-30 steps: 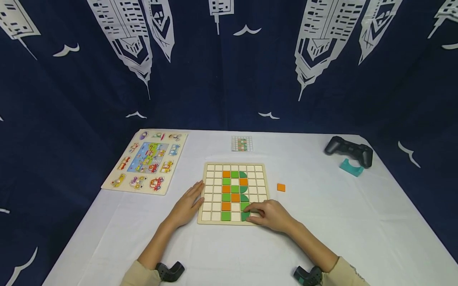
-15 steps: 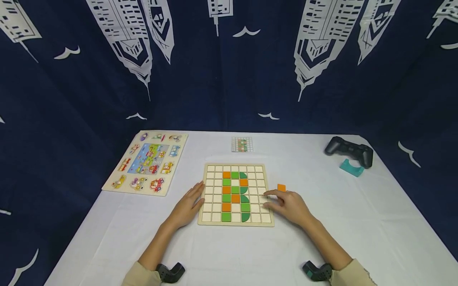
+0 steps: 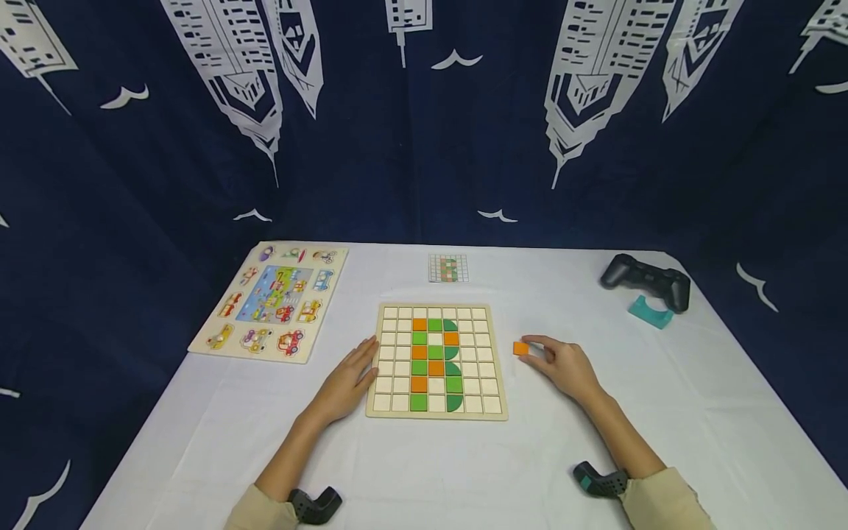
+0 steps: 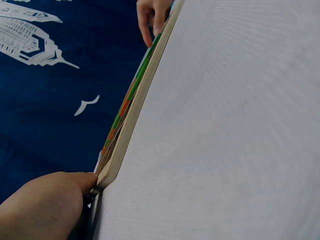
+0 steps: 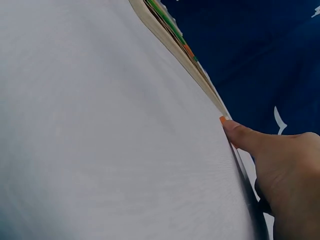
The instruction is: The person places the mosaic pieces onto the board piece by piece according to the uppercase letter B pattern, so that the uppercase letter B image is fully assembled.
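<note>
In the head view a wooden grid board (image 3: 493, 383) lies on the table, with orange, green and half-round dark green tiles set in its middle columns. My left hand (image 3: 344, 377) rests against the board's left edge, fingers extended; the left wrist view has the thumb touching the board's corner. Right of the board, my right hand (image 3: 566, 368) pinches a square orange tile (image 3: 520, 348) between thumb and index finger. From the right wrist, the thumb (image 5: 245, 137) covers most of that orange tile (image 5: 223, 119).
A wooden picture puzzle board (image 3: 248, 346) lies at the back left. Behind the grid board is a small printed pattern card (image 3: 448, 268). A black game controller (image 3: 645, 281) and a teal curved piece (image 3: 651, 312) sit at the back right.
My right hand has moved from the board's lower tiles rightward to the loose orange tile and now pinches it. The left hand has stayed at the board's edge.
</note>
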`<state>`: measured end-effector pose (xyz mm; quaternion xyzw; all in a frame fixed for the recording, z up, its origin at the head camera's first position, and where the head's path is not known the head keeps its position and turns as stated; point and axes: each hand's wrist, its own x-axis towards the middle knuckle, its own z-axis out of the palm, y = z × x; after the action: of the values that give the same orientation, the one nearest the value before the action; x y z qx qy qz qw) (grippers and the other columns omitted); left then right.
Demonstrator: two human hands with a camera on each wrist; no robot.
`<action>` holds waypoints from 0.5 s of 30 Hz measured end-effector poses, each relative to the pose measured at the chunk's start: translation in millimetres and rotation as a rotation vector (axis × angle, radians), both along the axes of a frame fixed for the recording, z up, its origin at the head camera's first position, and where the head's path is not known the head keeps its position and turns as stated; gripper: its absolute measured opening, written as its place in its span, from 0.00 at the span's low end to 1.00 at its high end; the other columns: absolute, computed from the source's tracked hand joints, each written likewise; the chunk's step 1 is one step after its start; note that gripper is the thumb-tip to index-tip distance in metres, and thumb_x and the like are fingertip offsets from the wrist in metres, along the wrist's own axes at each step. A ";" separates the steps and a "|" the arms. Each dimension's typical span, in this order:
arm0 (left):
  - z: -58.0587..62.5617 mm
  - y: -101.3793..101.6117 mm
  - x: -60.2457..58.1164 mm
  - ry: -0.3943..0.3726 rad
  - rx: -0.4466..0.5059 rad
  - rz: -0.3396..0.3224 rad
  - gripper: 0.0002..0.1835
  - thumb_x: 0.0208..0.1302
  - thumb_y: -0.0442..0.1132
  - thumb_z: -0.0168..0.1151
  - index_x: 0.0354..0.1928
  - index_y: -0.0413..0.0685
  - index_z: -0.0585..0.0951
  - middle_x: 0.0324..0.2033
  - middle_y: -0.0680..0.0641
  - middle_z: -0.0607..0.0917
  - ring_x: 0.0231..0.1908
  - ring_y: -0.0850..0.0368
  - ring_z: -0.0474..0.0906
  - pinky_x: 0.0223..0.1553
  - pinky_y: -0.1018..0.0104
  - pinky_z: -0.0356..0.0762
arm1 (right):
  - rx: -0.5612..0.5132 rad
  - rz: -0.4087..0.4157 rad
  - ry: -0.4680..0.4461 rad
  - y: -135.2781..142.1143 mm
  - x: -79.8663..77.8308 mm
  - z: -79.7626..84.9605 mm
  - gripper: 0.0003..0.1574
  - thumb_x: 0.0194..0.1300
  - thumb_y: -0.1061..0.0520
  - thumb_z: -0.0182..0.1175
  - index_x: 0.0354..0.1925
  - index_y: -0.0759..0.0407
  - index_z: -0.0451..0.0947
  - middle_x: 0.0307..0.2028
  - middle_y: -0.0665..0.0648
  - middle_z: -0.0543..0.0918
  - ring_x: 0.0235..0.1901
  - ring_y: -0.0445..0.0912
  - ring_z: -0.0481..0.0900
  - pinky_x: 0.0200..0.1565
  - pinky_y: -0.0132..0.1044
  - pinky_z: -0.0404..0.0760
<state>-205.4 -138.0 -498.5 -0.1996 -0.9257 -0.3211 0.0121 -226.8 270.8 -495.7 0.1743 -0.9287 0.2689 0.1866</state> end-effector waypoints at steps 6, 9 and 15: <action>1.5 -0.4 0.5 0.009 0.004 0.000 0.29 0.70 0.44 0.48 0.68 0.41 0.58 0.69 0.46 0.56 0.68 0.50 0.49 0.67 0.55 0.47 | -0.005 -0.020 0.003 -3.3 1.0 1.4 0.14 0.53 0.52 0.68 0.38 0.56 0.83 0.10 0.42 0.58 0.11 0.33 0.50 0.13 0.28 0.53; 2.2 -0.3 0.8 0.013 0.006 0.002 0.29 0.70 0.44 0.49 0.68 0.41 0.58 0.69 0.46 0.56 0.68 0.50 0.49 0.67 0.55 0.47 | -0.023 -0.005 0.030 -7.6 2.7 5.9 0.13 0.52 0.54 0.69 0.38 0.56 0.83 0.10 0.41 0.58 0.11 0.33 0.50 0.12 0.28 0.53; 2.1 0.1 1.0 0.017 0.008 -0.001 0.29 0.70 0.44 0.49 0.68 0.40 0.58 0.69 0.45 0.56 0.68 0.49 0.49 0.67 0.54 0.47 | 0.000 -0.038 -0.020 -12.2 3.9 10.1 0.19 0.50 0.54 0.71 0.42 0.58 0.82 0.10 0.43 0.60 0.11 0.35 0.53 0.13 0.28 0.53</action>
<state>-204.4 -137.9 -496.4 -0.2026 -0.9242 -0.3231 0.0206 -222.9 258.7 -485.6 0.1538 -0.9337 0.2670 0.1821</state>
